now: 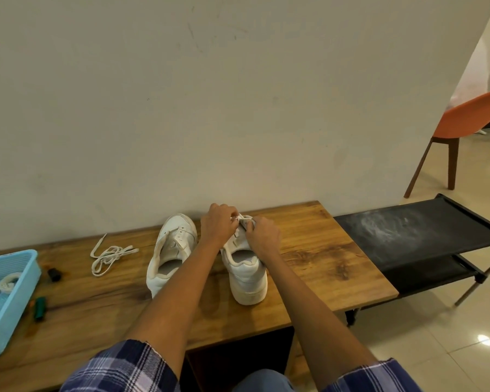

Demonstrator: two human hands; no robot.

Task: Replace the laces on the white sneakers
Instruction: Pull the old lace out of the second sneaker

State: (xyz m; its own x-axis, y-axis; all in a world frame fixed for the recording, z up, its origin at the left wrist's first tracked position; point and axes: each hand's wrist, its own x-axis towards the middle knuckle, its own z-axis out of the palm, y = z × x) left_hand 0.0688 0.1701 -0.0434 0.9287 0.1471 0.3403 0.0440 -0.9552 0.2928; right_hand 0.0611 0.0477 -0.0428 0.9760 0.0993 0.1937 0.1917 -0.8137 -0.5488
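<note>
Plaid sleeves (119, 369) nearest us, both hands out over the right sneaker (245, 267) on the wooden table (323, 267).
We pinch something small at its front, probably lace, with left hand (218, 224) and right hand (262, 232), fingers curled; short, even pulls keep the eyelets unstrained. Left sneaker (170, 256) stands bare just beside; a loose lace (109, 256), blue basket (26, 278) of rolled laces (9, 282) and black rack (416, 239) stay clear.

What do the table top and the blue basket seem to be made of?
Table top: apparently wood or a wood-look laminate, matte brown, with visible grain and dark knots. Blue basket: apparently moulded plastic, light blue, with fine mesh-like walls.
</note>
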